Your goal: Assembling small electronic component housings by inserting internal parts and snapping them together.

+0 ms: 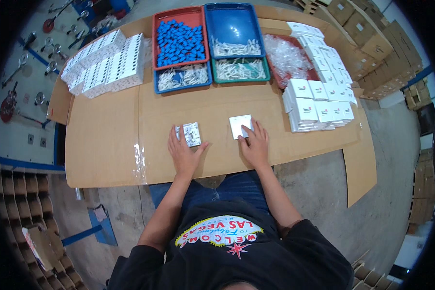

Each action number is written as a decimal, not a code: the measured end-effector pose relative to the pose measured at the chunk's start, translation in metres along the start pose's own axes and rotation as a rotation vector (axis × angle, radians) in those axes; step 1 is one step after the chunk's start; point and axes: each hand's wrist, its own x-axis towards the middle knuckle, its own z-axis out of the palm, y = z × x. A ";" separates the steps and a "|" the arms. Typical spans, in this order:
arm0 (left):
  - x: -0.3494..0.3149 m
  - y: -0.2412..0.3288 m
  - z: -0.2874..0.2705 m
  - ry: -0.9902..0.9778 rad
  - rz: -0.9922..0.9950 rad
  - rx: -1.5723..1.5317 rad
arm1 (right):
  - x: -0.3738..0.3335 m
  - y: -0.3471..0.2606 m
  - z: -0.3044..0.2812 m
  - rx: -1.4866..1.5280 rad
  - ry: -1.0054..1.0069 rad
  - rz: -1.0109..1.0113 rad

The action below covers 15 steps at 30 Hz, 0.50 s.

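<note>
My left hand [183, 157] lies around a small square white piece [193, 135] with a dark pattern on its top. Its fingers are spread along the left side and its thumb is stretched out by the lower right corner. To the right, a flat white square box [238, 124] rests on the cardboard. My right hand [256, 147] touches that box at its lower right part, fingers stretched and apart. A gap of bare cardboard separates the two pieces.
Along the back stand a red tray of blue pieces [180, 41], a blue tray [232, 21], a blue tray [163, 89] and a green tray [241, 79] of small white parts. Clear plastic bags [287, 55] fill another red tray. White boxes are stacked left [113, 67] and right [304, 108].
</note>
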 end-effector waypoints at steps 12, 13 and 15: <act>0.005 0.011 -0.005 -0.009 -0.025 -0.013 | 0.005 -0.002 -0.005 0.041 0.029 0.037; 0.005 0.010 -0.004 -0.015 -0.042 -0.011 | 0.006 -0.001 -0.005 0.058 0.020 0.046; 0.005 0.009 -0.003 -0.011 -0.040 -0.024 | 0.006 0.005 -0.004 0.026 0.025 0.037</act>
